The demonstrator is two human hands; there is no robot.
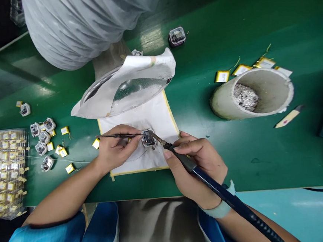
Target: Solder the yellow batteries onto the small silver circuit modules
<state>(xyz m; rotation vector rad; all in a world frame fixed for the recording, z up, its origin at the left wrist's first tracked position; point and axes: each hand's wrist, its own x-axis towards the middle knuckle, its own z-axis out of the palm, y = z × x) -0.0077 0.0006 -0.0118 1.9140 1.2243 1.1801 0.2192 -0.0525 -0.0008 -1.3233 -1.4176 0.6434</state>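
Note:
A small white-cased device with its circuit board (148,138) exposed lies on a white sheet (137,165) edged with yellow tape. My left hand (117,147) is closed on dark tweezers (115,136), whose tips reach the board's left side. In my right hand (197,163) is a soldering iron (185,160), held like a pen, its tip at the board's upper right. Whether the tip touches the board I cannot tell. A thin pale wire (78,162) runs across the bench toward my left hand and passes behind it.
Above the sheet hangs a magnifier lamp (146,68) beside a grey duct hose (87,26). On the right stand a grey pot (224,103) with silvery waste, several yellow-edged batteries (241,69) and a utility knife (288,117). Leftward lie open devices (44,137) and a battery tray (5,174).

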